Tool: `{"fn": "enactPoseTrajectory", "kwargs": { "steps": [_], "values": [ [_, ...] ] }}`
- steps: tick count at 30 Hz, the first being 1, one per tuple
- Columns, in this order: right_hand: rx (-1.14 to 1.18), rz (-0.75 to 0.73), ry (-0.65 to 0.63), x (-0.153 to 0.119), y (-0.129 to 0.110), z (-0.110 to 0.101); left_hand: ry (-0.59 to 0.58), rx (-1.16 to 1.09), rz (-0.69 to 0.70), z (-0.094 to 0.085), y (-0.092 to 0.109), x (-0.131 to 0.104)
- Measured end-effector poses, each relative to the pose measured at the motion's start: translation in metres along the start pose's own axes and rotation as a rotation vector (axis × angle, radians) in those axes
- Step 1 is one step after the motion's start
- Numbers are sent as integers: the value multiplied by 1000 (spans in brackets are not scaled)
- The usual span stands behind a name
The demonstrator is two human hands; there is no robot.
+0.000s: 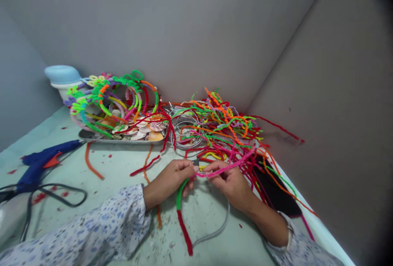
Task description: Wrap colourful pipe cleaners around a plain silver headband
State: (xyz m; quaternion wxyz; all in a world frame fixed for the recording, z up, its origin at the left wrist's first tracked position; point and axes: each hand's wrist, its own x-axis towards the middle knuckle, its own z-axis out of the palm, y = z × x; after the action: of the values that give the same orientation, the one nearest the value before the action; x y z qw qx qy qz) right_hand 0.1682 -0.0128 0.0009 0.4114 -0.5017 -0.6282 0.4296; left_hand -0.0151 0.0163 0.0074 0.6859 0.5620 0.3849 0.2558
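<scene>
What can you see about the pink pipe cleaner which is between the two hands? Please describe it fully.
The pink pipe cleaner is a thin, fuzzy strand that looks like chenille. It is slightly wavy near the left hand, then slants up to the right across the right hand, which holds it. Exactly where its left end stops, near the green part of a wrapped wire, is unclear. The far tip shows in front of a tangled pipe-cleaner pile.

A craft work corner, where a stained pale green table [242, 239] stood by grey walls [168, 32], a blue glue gun [34, 170] lay on it, bright fuzzy stems [227, 120] sat heaped beside coiled wire [176, 130], seashells [143, 129] lay in a metal tray [123, 145]
</scene>
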Motion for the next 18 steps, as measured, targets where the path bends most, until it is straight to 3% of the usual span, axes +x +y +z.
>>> {"fn": "enactPoseTrajectory", "kwargs": {
  "steps": [18],
  "values": [
    [-1,6,-39,1,-1,-2,45,104,52,2,-4,0]
  ]
}}
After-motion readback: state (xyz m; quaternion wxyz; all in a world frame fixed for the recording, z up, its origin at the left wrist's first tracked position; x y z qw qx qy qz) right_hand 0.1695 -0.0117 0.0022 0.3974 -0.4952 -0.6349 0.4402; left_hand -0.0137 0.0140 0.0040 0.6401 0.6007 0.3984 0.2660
